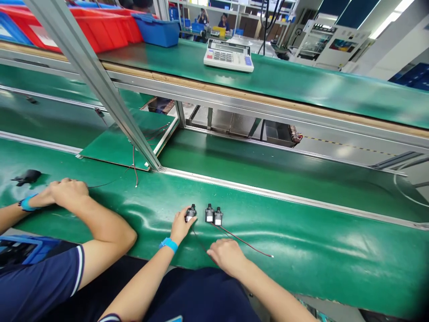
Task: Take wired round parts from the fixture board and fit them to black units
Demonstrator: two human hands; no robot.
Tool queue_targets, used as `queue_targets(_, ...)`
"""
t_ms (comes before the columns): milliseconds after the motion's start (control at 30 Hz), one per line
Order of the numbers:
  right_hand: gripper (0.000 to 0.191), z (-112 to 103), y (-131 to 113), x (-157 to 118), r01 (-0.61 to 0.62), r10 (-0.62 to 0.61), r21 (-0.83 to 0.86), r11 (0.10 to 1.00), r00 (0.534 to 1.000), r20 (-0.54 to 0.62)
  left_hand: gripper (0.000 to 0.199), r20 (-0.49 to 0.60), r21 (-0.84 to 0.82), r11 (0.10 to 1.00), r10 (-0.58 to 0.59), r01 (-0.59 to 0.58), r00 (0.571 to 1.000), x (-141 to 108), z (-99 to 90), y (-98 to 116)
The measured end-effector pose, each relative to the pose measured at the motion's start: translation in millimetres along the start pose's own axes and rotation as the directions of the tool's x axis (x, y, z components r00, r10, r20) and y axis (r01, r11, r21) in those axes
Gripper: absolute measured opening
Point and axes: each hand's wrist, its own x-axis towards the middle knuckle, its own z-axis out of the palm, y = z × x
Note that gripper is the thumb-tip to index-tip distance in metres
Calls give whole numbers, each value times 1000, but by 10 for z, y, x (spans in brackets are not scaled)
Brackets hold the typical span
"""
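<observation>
Nearest the body, on the green conveyor mat (301,250), the right hand (228,256) rests loosely curled over thin red wires (248,243). Just ahead, the left hand (181,226) pinches one small black-and-silver cylindrical pump (191,213); two matching pumps (213,215) stand beside it. Farther left lie a co-worker's folded hands (67,192); beyond, a white desk calculator (229,54).

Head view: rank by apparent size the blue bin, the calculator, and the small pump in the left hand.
1. Blue bin
2. Calculator, close to the bin in apparent size; both sit far back, so that order is unsure
3. Small pump, held by the left hand, clearly smallest though nearest
</observation>
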Motion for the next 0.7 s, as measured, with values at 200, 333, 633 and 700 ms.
queue_targets(200, 70, 148, 726, 356, -69, 118, 209, 976, 965, -235, 55, 66, -100, 995, 21, -15, 998, -130, 211, 96)
queue_targets(333, 85, 328, 917, 611, 19, 60, 371, 928, 978, -199, 58, 46, -118, 993, 12, -6, 999, -114, 270, 181)
queue_targets(633, 85, 417, 1049, 716, -20, 134, 415, 910, 959, -248, 51, -21, -152, 988, -1, -2, 1000, 17, 315, 310)
queue_targets(700, 87, 383, 1045, 747, -2, 95, 324, 946, 958, -272, 53, -13, -170, 985, 8, -10, 1000, 36, 311, 307)
